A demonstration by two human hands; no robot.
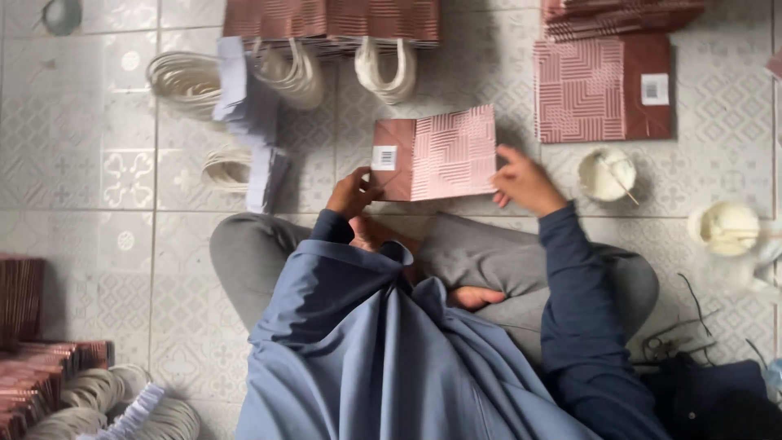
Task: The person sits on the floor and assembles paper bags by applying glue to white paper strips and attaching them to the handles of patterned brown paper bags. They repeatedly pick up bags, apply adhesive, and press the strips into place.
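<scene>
While it lies flat on the tiled floor (98, 163) before crossed legs, a folded pink patterned paper bag (436, 155) is gripped at both ends. Left hand (352, 191) fingers are clamped on its labelled edge, right hand (525, 181) fingers on the opposite edge. A small glue bowl (606, 173) is seen nearby.

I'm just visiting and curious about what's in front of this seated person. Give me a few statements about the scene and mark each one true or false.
1. Both hands hold one flat pink paper bag. True: the left hand grips its left edge, the right hand its right edge.
2. The bag stands upright and open. False: it is folded flat.
3. Another flat bag lies on the tiled floor beyond the right hand. True.
4. The small white bowl by the right hand holds scissors. False: a thin stick rests in it.
5. The person sits at a table. False: the person sits cross-legged on the floor.
</scene>
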